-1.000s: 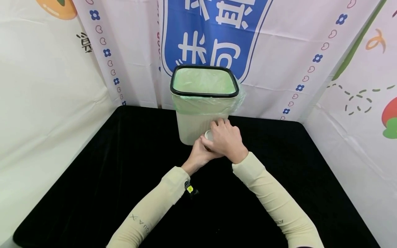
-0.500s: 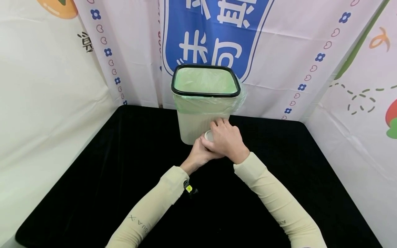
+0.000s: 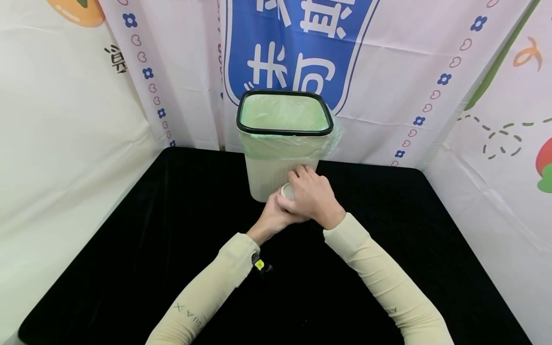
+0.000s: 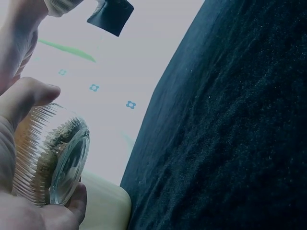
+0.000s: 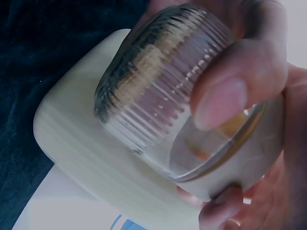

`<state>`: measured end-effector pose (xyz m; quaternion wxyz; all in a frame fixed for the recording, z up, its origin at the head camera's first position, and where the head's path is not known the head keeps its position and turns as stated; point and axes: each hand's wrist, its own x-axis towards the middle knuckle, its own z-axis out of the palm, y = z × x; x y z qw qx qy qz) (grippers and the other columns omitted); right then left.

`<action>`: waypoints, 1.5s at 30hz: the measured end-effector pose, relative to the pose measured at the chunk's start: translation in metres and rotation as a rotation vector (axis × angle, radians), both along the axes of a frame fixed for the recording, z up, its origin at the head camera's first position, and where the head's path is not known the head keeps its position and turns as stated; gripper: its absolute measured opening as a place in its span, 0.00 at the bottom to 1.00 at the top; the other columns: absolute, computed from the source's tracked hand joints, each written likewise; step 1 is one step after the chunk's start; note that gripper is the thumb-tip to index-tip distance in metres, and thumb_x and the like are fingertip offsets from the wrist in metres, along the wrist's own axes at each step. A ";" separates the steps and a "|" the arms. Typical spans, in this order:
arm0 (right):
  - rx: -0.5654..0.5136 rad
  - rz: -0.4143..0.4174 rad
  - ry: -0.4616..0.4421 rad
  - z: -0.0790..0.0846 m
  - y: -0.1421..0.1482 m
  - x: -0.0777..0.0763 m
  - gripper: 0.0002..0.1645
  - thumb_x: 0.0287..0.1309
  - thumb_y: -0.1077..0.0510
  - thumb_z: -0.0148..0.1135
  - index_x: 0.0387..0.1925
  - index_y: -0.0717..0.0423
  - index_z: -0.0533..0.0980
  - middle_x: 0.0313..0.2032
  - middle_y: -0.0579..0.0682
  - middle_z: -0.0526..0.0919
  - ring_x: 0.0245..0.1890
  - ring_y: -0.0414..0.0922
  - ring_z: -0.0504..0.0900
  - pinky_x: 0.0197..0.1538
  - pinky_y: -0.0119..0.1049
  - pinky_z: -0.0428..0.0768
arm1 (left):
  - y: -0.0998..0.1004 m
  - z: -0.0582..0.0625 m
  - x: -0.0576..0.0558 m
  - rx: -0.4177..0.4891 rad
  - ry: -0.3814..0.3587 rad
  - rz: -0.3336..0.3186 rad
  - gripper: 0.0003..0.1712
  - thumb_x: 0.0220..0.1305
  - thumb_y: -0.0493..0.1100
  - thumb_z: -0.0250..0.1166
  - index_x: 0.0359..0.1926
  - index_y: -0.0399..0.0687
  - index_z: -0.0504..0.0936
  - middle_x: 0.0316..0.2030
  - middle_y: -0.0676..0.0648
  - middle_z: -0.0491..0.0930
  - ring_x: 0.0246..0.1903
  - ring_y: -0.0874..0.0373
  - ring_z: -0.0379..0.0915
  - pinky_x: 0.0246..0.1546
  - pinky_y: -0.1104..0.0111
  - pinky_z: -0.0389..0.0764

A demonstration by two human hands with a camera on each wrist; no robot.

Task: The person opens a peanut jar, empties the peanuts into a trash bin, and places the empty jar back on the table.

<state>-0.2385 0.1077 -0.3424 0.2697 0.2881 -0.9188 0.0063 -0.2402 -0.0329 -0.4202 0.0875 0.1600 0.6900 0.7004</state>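
Observation:
Both hands meet on a ribbed clear glass jar (image 5: 148,81) in front of the bin. My left hand (image 3: 274,214) is wrapped round its body, thumb along the ribbed side, as the left wrist view shows. Tan, crumbly-looking stuff lies inside near the jar's thick base (image 4: 72,165). The white lid (image 3: 287,191) is on the jar's other end, and my right hand (image 3: 314,197) grips it with curled fingers. The jar is tilted, lid toward my right palm. In the head view the hands cover most of the glass.
Just behind the hands stands a pale waste bin (image 3: 269,175) with a black rim (image 3: 284,132) and a green bag liner (image 3: 280,146). Black cloth covers the table (image 3: 207,201). Printed white curtains (image 3: 185,62) hang at the back and sides.
Hands and jar have shifted slightly left and toward me, with a small turn of the right hand. Both hands keep their hold; the bin stays in place.

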 end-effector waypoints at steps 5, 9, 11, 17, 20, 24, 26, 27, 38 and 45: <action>0.001 0.016 0.016 0.001 0.000 0.000 0.31 0.60 0.33 0.64 0.34 0.59 0.81 0.37 0.58 0.84 0.35 0.57 0.82 0.25 0.52 0.84 | 0.000 0.001 0.001 0.033 0.002 -0.021 0.47 0.59 0.32 0.78 0.75 0.58 0.67 0.69 0.48 0.74 0.65 0.49 0.74 0.63 0.55 0.82; 0.000 0.027 0.019 0.002 0.001 0.000 0.31 0.59 0.33 0.63 0.35 0.60 0.81 0.37 0.58 0.85 0.36 0.57 0.82 0.26 0.53 0.85 | 0.000 0.002 0.002 0.050 0.011 -0.035 0.47 0.59 0.31 0.77 0.75 0.56 0.67 0.68 0.47 0.74 0.64 0.49 0.75 0.61 0.57 0.83; 0.000 0.031 0.018 0.002 0.001 0.000 0.31 0.59 0.33 0.63 0.35 0.60 0.82 0.37 0.58 0.85 0.36 0.57 0.82 0.26 0.53 0.85 | -0.001 0.002 0.003 0.057 0.014 -0.042 0.47 0.59 0.30 0.77 0.75 0.55 0.67 0.68 0.46 0.75 0.63 0.48 0.75 0.60 0.57 0.84; 0.014 0.039 0.012 0.001 0.000 0.000 0.31 0.59 0.34 0.64 0.35 0.60 0.82 0.36 0.58 0.84 0.36 0.57 0.82 0.27 0.52 0.85 | -0.002 0.001 0.003 0.047 0.011 -0.046 0.47 0.58 0.31 0.78 0.75 0.54 0.67 0.67 0.45 0.75 0.62 0.49 0.76 0.59 0.58 0.84; 0.016 0.046 0.016 0.001 0.001 -0.001 0.30 0.59 0.34 0.64 0.35 0.59 0.81 0.36 0.58 0.83 0.35 0.56 0.82 0.27 0.52 0.85 | -0.002 0.001 0.002 0.045 0.002 -0.050 0.47 0.59 0.31 0.77 0.75 0.55 0.67 0.68 0.45 0.75 0.62 0.49 0.76 0.59 0.58 0.84; 0.018 0.059 0.024 0.002 0.001 -0.001 0.30 0.59 0.34 0.63 0.34 0.59 0.81 0.34 0.57 0.82 0.35 0.56 0.81 0.26 0.51 0.85 | -0.003 0.002 0.003 0.036 0.005 -0.047 0.47 0.58 0.31 0.78 0.75 0.55 0.67 0.67 0.45 0.75 0.62 0.49 0.76 0.59 0.58 0.84; 0.018 0.064 0.022 0.002 0.001 -0.001 0.29 0.59 0.35 0.63 0.34 0.59 0.81 0.34 0.57 0.82 0.35 0.56 0.81 0.27 0.50 0.85 | -0.003 0.003 0.003 0.027 0.015 -0.040 0.46 0.58 0.31 0.78 0.74 0.54 0.68 0.67 0.45 0.75 0.61 0.49 0.76 0.59 0.58 0.84; 0.019 0.065 0.019 0.003 0.001 -0.001 0.29 0.59 0.35 0.63 0.34 0.59 0.81 0.34 0.57 0.82 0.35 0.56 0.81 0.27 0.50 0.85 | -0.003 0.004 0.004 0.019 0.021 -0.034 0.46 0.57 0.31 0.78 0.74 0.54 0.68 0.66 0.45 0.76 0.61 0.49 0.76 0.59 0.58 0.84; 0.018 0.079 0.019 0.006 0.001 -0.001 0.28 0.59 0.37 0.64 0.35 0.60 0.81 0.35 0.57 0.82 0.36 0.56 0.81 0.28 0.50 0.85 | -0.003 0.006 0.004 0.020 0.057 -0.030 0.45 0.55 0.29 0.78 0.72 0.50 0.71 0.65 0.43 0.77 0.59 0.50 0.77 0.59 0.59 0.84; 0.026 0.108 -0.007 0.008 0.003 -0.002 0.29 0.58 0.35 0.63 0.37 0.58 0.80 0.38 0.57 0.81 0.37 0.55 0.80 0.27 0.50 0.84 | -0.006 0.006 0.003 0.031 0.057 -0.061 0.44 0.57 0.29 0.77 0.72 0.50 0.70 0.65 0.43 0.77 0.58 0.51 0.77 0.58 0.60 0.84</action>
